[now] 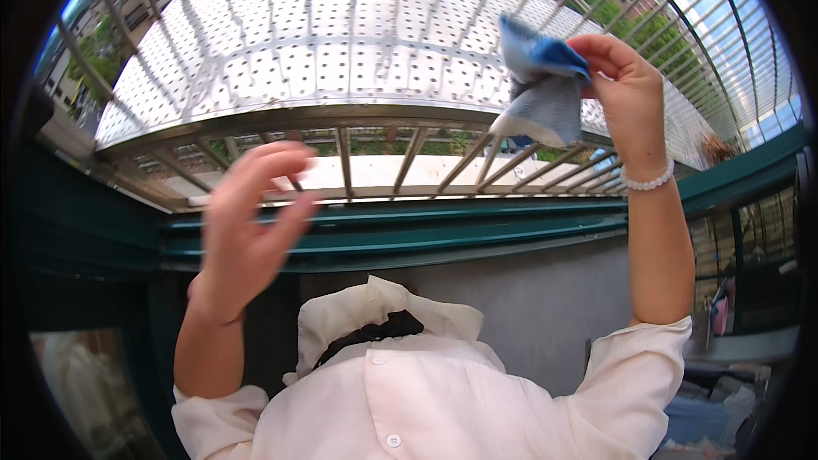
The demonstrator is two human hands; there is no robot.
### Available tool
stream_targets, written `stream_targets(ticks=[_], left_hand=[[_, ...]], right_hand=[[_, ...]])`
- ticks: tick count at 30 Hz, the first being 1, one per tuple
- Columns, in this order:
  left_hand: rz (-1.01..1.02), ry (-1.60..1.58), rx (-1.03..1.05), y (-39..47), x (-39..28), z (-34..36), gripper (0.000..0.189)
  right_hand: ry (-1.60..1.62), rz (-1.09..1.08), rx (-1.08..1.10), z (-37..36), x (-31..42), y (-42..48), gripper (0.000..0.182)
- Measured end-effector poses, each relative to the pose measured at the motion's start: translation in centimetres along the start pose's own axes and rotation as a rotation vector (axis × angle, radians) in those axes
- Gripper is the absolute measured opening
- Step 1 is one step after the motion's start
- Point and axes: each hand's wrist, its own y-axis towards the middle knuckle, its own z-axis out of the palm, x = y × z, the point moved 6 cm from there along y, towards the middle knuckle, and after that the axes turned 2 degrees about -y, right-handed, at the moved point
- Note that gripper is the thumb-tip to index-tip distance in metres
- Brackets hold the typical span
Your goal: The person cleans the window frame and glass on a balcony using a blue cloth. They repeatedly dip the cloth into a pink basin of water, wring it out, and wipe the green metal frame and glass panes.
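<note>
Pinched between the thumb and fingers of my right hand (623, 80) is a blue and grey cloth (546, 102), which hangs down in front of the window's metal bars. A beaded bracelet (648, 177) circles my right wrist. My left hand (252, 223), blurred, is raised at the left with its fingers apart and nothing in them, in front of the lower bars. Between and beyond my hands lies a perforated metal shelf (358, 70) inside the bars.
A green window frame (396, 236) with sliding tracks runs across below the bars (345, 163). At the far right of the shelf is a dried plant (717, 145). Lower right, a bluish bundle (700, 415) and clear plastic lie beside the grey wall (543, 294). Trees and buildings stand outside.
</note>
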Motion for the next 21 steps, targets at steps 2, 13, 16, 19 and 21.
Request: stream_targets(ticks=[2,13,16,19,21], left_hand=[[0.040,-0.031,0.100,1.7,-1.3,3.0,0.051],[-0.182,0.066,-0.375,3.1,2.4,3.2,0.046],[-0.294,-0.055,-0.152,3.2,1.9,3.8,0.034],[0.004,0.029,-0.124,2.9,0.1,5.9,0.037],[-0.127,0.022,-0.037,3.1,1.2,6.5,0.037]], right_hand=[[0.114,0.048,0.055,3.4,1.4,0.1,0.024],[0.462,0.439,0.286,12.6,0.7,-1.2,0.028],[0.582,0.521,0.262,13.1,-0.3,-1.8,0.029],[0.793,0.569,0.285,14.1,-0.8,-1.9,0.022],[0.936,0.588,0.289,14.8,-0.5,-1.9,0.020]])
